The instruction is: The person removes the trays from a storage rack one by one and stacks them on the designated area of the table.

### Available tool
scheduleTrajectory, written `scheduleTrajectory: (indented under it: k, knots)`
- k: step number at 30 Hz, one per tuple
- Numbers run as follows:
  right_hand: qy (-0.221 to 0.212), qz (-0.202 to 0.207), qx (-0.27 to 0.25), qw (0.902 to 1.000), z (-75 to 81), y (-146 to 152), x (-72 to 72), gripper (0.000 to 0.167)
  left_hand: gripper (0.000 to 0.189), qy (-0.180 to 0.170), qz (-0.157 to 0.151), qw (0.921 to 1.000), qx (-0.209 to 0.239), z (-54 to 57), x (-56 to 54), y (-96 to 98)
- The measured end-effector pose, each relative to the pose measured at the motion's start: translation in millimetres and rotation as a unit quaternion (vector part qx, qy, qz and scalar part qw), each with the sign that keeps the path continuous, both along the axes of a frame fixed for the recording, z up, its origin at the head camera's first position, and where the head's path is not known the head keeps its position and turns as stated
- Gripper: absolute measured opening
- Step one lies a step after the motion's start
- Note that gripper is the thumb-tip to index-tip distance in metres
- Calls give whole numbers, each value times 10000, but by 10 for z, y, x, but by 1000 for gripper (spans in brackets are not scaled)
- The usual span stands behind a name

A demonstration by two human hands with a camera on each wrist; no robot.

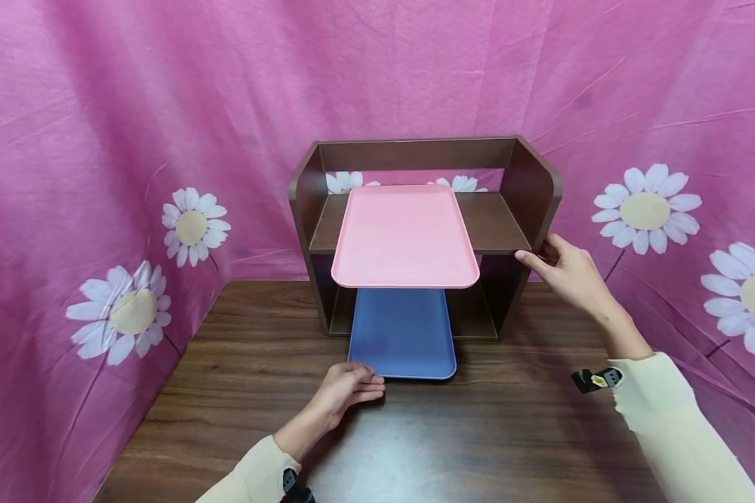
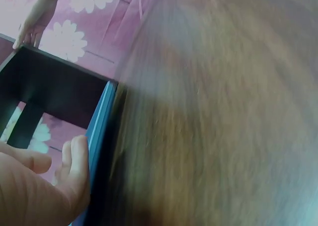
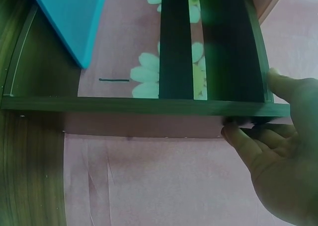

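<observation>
A brown two-tier wooden shelf (image 1: 418, 155) stands on the table. A pink tray (image 1: 405, 237) lies on its upper level, jutting out past the front. On the lower level a blue tray (image 1: 403, 335) also sticks out forward. My left hand (image 1: 347, 391) touches the blue tray's near left corner; in the left wrist view its fingers (image 2: 77, 159) lie fairly straight beside the tray's edge. My right hand (image 1: 569, 272) grips the shelf's right side panel, thumb on the front edge and fingers on the outer face. The fingertips there are partly hidden in the right wrist view.
A pink cloth (image 1: 415, 70) with white daisies hangs behind and at both sides of the wood-grain table (image 1: 453, 433). The shelf stands close to the cloth at the back. A dark strap device (image 1: 596, 379) is on the right wrist.
</observation>
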State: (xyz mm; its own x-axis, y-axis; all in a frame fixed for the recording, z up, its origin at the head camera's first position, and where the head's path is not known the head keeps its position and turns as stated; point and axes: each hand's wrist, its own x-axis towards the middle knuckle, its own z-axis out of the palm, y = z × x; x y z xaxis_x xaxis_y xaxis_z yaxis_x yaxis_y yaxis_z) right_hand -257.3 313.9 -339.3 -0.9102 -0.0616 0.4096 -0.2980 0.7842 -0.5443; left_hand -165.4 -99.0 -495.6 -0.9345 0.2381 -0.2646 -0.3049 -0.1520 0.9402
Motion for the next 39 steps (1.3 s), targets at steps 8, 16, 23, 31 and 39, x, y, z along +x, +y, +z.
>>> scheduleTrajectory:
  k: [8, 16, 23, 31, 39]
  knots:
    - [51, -64, -57, 10000, -51, 12, -32, 49, 29, -426, 223, 9973, 561, -65, 59, 132]
    - [140, -64, -64, 9999, -82, -3, -41, 47, 33, -775, 351, 9920, 927, -96, 123, 207]
    - [220, -72, -122, 9997, -105, -30, -31, 43, 33, -819, 312, 9894, 1156, -186, 128, 299]
    - [276, -206, -118, 9993, -109, -37, -37, 41, 24, -789, 581, 9822, 1600, -222, 86, 407]
    - [333, -256, -169, 9990, -111, -64, -36, 40, 12, -558, 1034, 9762, 1823, -217, 97, 508]
